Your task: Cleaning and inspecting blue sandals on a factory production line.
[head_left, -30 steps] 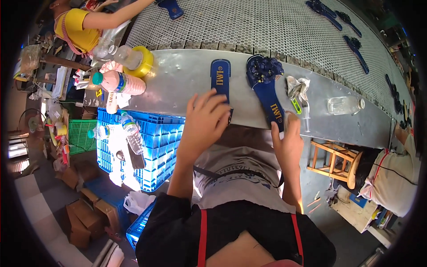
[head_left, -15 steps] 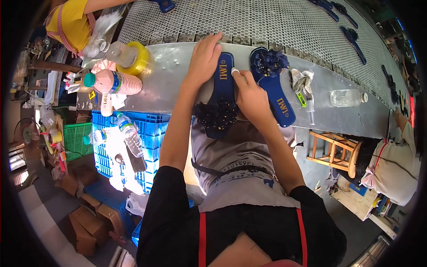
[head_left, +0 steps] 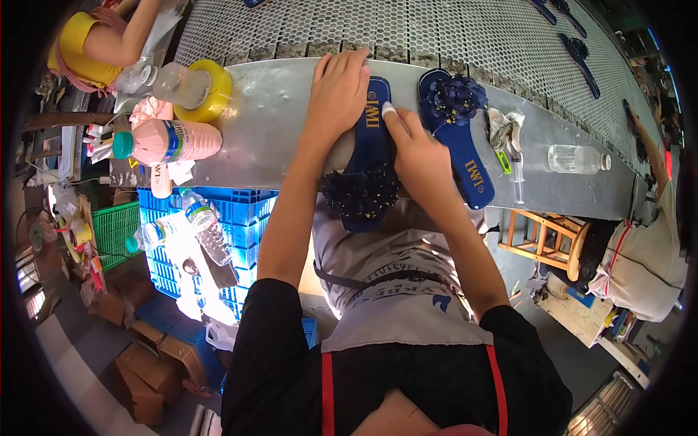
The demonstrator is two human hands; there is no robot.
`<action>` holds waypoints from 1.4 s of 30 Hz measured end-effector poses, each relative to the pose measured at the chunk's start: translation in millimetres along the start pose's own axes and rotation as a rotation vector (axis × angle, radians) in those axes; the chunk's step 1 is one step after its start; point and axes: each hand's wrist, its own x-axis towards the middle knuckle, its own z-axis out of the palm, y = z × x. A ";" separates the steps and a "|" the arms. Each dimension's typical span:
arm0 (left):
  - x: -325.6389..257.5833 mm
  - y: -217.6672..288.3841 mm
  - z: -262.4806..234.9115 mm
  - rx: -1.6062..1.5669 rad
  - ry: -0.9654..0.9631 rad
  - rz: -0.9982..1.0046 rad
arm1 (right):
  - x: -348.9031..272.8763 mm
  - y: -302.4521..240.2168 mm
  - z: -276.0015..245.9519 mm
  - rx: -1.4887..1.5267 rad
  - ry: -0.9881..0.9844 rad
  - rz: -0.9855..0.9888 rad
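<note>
A navy blue slide sandal point(head_left: 368, 142) with gold lettering and a dark flower-like strap lies before me, its strap end over the table's near edge. My left hand point(head_left: 336, 98) rests along its left side, fingers stretched out and the thumb side by the heel end. Against the sandal's right edge is my right hand point(head_left: 422, 156), fingers curled. Something white covers or sits at its leading fingertip; whether it is a cover or a held scrap cannot be made out. A matching sandal point(head_left: 460, 151) lies to the right, flower strap at the far end.
A metal table point(head_left: 262, 109) borders a perforated conveyor point(head_left: 305, 29) carrying more sandals. On the left stand a pink-filled bottle point(head_left: 182, 141) and a yellow tape roll point(head_left: 218, 91). To the right lie a crumpled cloth point(head_left: 504, 129), a syringe point(head_left: 518, 178) and a clear bottle point(head_left: 574, 158). Other people work at both sides.
My right fingertip stays by the sandal's right edge, slightly nearer the lettering. The whole view has shifted a little. The person at the far left has raised an arm.
</note>
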 end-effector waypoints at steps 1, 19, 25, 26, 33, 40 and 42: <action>0.8 0.0 0.6 -0.008 0.013 0.011 | 2.5 2.2 -0.1 -0.004 -0.003 0.007; 3.0 -2.7 3.1 0.000 0.056 0.052 | 2.0 1.8 3.9 -0.052 -0.013 0.026; -0.7 -6.8 1.8 0.001 0.053 0.056 | -7.2 -5.8 -2.1 -0.038 -0.020 -0.002; -0.8 -6.2 1.1 0.010 0.056 0.050 | -4.5 -7.3 -1.4 -0.027 -0.020 0.006; -1.4 -5.1 1.6 -0.018 0.040 0.050 | -11.3 -7.5 -2.8 -0.006 -0.037 0.016; 0.0 -1.7 2.0 -0.002 0.034 0.043 | 0.9 -11.5 2.7 -0.042 -0.069 0.080; -0.3 -1.7 1.2 0.009 0.029 0.035 | -8.1 -18.6 -3.0 -0.044 -0.123 0.119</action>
